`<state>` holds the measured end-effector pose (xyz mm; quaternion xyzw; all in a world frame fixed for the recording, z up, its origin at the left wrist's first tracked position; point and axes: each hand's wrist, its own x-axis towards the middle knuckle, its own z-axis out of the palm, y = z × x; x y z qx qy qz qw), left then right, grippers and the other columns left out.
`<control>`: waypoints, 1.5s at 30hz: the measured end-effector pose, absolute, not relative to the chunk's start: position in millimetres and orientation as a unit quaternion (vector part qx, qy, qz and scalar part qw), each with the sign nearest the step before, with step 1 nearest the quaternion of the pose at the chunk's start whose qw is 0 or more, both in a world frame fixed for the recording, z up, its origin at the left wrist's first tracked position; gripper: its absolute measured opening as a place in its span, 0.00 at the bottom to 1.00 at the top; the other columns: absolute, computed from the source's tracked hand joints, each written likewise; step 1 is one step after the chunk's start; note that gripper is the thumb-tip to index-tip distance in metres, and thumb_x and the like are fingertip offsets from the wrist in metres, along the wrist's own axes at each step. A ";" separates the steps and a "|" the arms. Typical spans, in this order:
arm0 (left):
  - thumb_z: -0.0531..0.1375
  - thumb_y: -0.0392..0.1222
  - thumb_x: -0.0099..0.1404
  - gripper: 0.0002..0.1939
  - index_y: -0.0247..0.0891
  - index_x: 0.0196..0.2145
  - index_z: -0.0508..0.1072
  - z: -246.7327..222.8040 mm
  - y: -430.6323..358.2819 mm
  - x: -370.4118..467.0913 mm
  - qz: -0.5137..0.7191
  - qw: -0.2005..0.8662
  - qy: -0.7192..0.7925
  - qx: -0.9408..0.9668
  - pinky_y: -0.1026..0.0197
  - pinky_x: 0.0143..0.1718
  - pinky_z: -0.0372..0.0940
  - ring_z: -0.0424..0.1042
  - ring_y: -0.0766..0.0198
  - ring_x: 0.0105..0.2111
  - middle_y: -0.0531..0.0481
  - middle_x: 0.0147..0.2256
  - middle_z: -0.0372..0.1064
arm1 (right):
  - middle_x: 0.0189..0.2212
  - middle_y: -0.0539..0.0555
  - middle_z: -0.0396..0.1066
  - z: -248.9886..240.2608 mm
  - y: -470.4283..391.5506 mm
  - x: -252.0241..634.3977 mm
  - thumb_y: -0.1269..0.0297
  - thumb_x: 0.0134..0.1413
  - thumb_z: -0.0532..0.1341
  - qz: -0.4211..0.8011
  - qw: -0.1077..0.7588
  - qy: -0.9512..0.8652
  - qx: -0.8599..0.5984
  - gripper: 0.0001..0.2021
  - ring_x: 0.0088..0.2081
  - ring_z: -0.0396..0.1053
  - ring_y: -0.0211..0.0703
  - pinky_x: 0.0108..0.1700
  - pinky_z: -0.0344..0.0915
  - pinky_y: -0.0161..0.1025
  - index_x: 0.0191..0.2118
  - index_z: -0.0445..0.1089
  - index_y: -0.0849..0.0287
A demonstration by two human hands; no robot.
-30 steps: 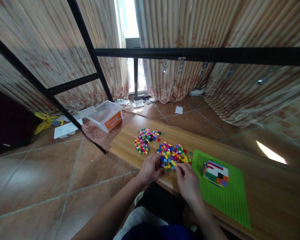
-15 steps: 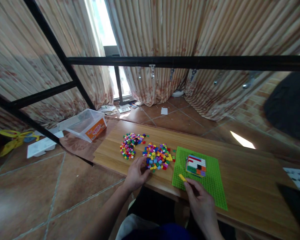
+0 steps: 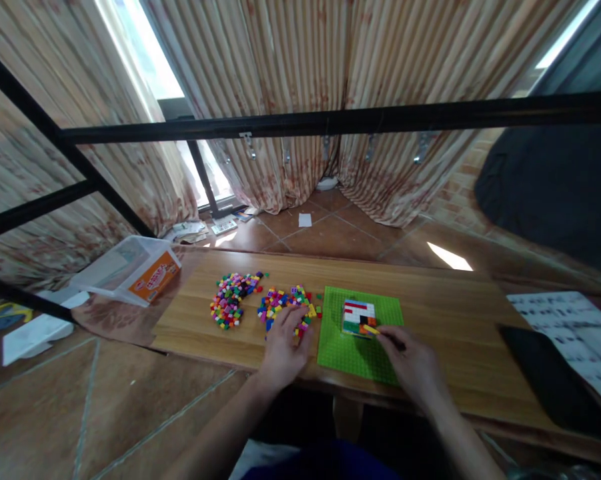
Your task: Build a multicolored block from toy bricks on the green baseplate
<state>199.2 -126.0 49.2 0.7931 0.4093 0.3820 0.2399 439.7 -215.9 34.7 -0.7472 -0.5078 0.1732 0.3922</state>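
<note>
My right hand (image 3: pixel 405 353) pinches a long yellow brick (image 3: pixel 370 329) at the front right corner of a small block built of bricks (image 3: pixel 359 317). White, red, green, black and orange bricks make up the block's top. It stands on a green baseplate (image 3: pixel 340 360); whether the yellow brick touches the block, I cannot tell. Over the near side of a mixed pile of loose bricks (image 3: pixel 279 298), my left hand (image 3: pixel 285 347) has its thumb and fingers apart, and it hides part of the pile.
Another heap of small bricks (image 3: pixel 229 300) lies left on the wooden table (image 3: pixel 445 320). A clear plastic bin (image 3: pixel 107 270) stands beyond the table's left end. To the right are a black flat object (image 3: pixel 550 380) and a printed sheet (image 3: pixel 570 333). A black metal bar (image 3: pixel 300 125) crosses above.
My right hand has carried the yellow brick from the baseplate's near left over to the block. My left hand has shifted right over the pile. The view has turned right.
</note>
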 end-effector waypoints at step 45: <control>0.63 0.35 0.58 0.11 0.40 0.41 0.74 43.3 -118.7 309.2 0.327 0.298 0.418 0.794 0.49 0.55 0.63 0.65 0.55 0.49 0.45 0.47 0.66 | 0.29 0.54 0.76 21.7 -197.0 435.4 0.50 0.46 0.64 0.270 0.540 -0.355 -0.714 0.16 0.32 0.71 0.43 0.37 0.66 0.39 0.31 0.75 0.59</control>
